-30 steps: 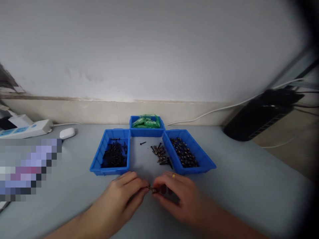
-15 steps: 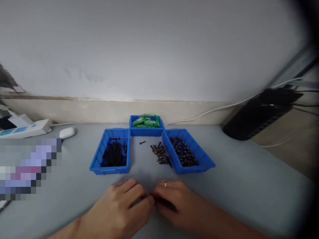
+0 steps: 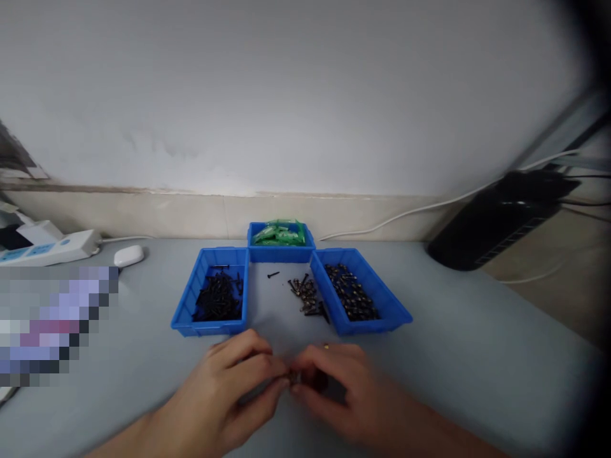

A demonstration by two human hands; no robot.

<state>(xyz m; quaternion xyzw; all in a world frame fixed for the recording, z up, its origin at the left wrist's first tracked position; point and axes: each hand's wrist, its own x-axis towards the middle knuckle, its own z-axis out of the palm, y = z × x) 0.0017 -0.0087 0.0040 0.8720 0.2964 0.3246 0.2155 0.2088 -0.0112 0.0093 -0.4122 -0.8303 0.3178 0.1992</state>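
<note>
My left hand (image 3: 238, 385) and my right hand (image 3: 337, 388) meet low in the middle of the head view, just above the table. Thumb and fingers of each are pinched at the fingertips. Between them is a small brownish piece (image 3: 292, 377), mostly covered and too blurred to name. Beyond the hands lies a small pile of metal screws or bolts (image 3: 305, 292), with one black screw (image 3: 273, 275) apart on its left. A blue bin (image 3: 181, 318) at left holds black screws (image 3: 220, 296). Another blue bin (image 3: 398, 312) at right holds small brassy-dark fasteners (image 3: 353, 292).
A third blue bin (image 3: 281, 256) at the wall contains green plastic packets (image 3: 281, 233). On the left are a white power strip (image 3: 52, 251), a white case (image 3: 128, 256) and a pixelated object (image 3: 57, 324). A black cylinder-like object (image 3: 496, 222) and cables stand at right.
The fingers of both hands have shifted and opened out somewhat, so the small piece between the fingertips now shows. The bins and the pile stay where they were.
</note>
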